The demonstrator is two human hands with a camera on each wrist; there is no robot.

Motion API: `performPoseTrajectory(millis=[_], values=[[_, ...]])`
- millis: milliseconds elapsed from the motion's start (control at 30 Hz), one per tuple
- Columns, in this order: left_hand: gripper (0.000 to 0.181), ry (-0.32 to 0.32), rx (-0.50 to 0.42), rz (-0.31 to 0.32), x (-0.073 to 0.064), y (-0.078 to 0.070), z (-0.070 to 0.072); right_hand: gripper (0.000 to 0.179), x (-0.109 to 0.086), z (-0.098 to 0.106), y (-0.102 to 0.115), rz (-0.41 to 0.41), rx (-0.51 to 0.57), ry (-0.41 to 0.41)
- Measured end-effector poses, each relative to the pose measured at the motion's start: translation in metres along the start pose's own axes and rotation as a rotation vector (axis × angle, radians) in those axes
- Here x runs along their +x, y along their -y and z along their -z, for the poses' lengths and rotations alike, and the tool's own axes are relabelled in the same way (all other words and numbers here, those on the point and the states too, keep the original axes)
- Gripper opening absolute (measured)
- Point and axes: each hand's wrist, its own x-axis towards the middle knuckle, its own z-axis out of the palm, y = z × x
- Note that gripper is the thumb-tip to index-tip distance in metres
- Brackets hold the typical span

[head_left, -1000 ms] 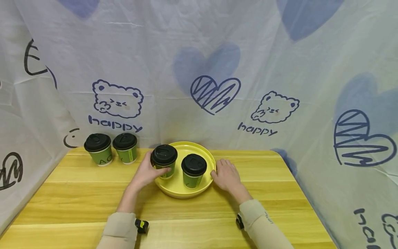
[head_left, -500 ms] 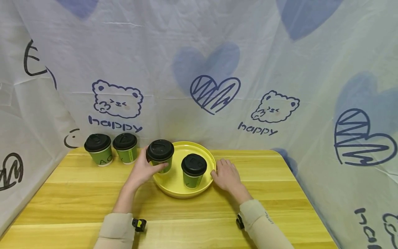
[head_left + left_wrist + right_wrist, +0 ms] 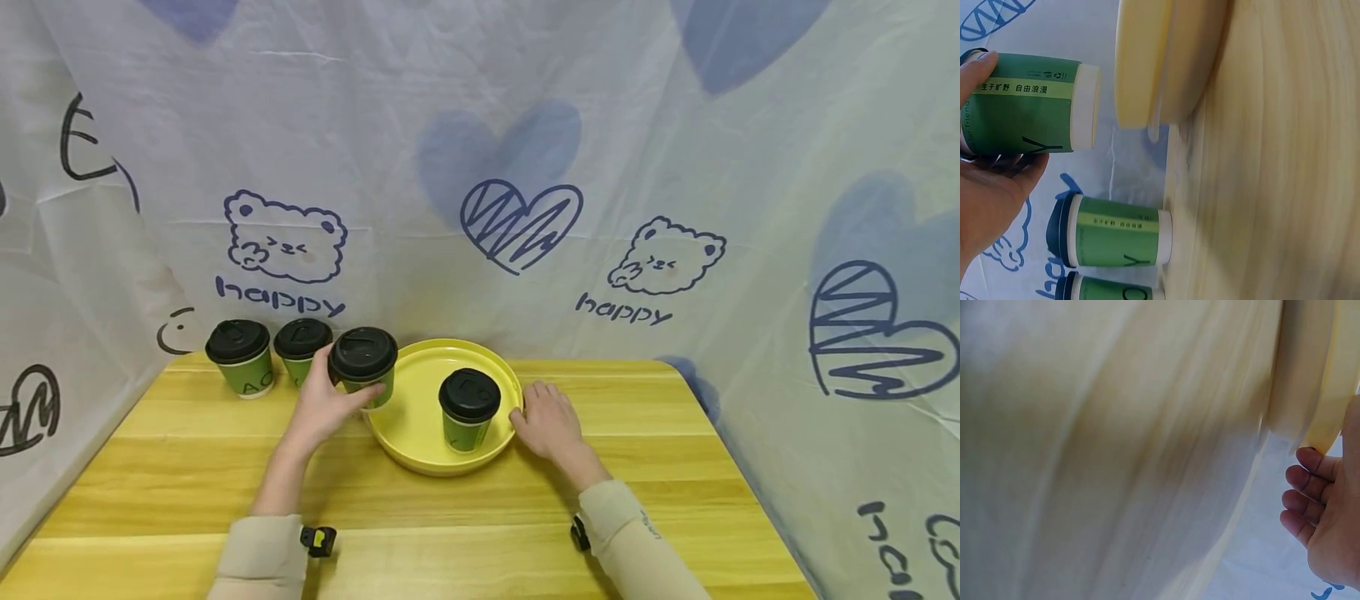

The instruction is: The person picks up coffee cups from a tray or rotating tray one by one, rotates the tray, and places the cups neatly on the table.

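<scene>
Holding a lidded cup [image 3: 365,362] upright, your left hand [image 3: 322,406] hovers between two standing cups [image 3: 240,358] and the yellow tray [image 3: 414,417], whose rim your right hand [image 3: 550,422] pinches.

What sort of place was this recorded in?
Probably a makeshift recording booth: white printed sheeting hangs behind and beside a yellow wood-grain table, and small black devices sit at both sleeve cuffs.

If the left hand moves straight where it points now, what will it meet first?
Probably the backdrop: beyond the left hand and its cup, nothing else shows ahead, though depth is unclear.
</scene>
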Motion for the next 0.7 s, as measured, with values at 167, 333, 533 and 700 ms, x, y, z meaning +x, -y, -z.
performPoseTrajectory(millis=[167, 333, 533, 700], values=[[0.1, -0.016, 0.0, 0.006, -0.003, 0.004, 0.011, 0.033, 0.001, -0.001, 0.0, -0.011, -0.001, 0.006], [0.101, -0.037, 0.009, 0.01, -0.005, 0.008, 0.021, 0.031, 0.001, -0.001, 0.0, -0.014, 0.004, 0.004], [0.104, -0.058, 0.004, 0.041, -0.01, 0.013, 0.035, 0.028, 0.0, 0.001, 0.002, -0.006, 0.008, -0.015], [0.105, -0.079, -0.001, 0.05, -0.015, 0.018, 0.047, 0.025, -0.002, 0.002, 0.004, -0.011, 0.011, -0.017]])
